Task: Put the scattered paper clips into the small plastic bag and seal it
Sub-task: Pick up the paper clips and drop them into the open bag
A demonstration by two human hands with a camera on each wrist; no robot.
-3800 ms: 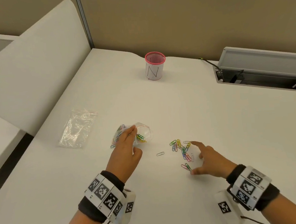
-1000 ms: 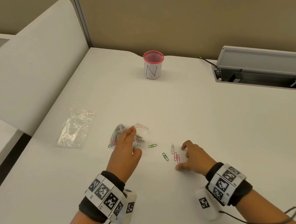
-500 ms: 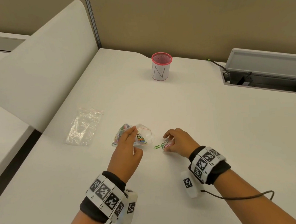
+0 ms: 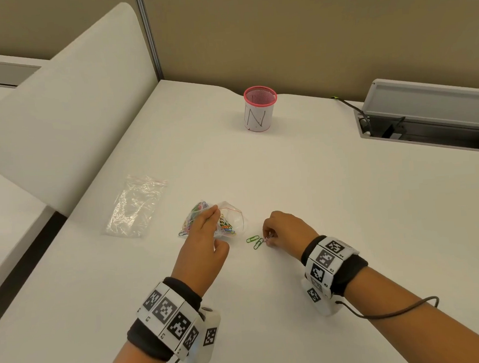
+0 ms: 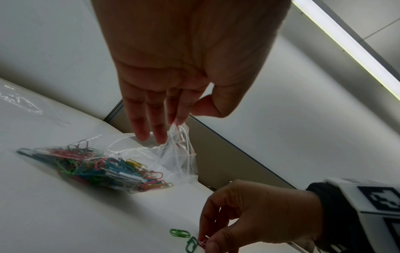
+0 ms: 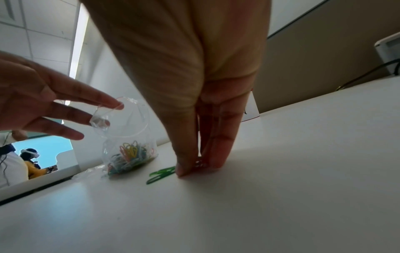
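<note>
Since a second ago, the right hand (image 4: pixel 285 230) has slid toward the small plastic bag (image 4: pixel 229 217) and now pinches paper clips against the white desk (image 4: pixel 347 202); two green paper clips (image 4: pixel 254 241) lie beside it. Left hand (image 4: pixel 202 252) pinches the bag's red-lined rim between thumb and forefinger, holding it open. Only the right wrist view shows the bag's round open mouth (image 6: pixel 123 118).

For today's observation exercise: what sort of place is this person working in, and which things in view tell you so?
Most likely an office workstation. A white desk is fenced by a beige partition wall, a mesh pen cup stands at the back, and an open cable hatch is set into the desktop.
</note>
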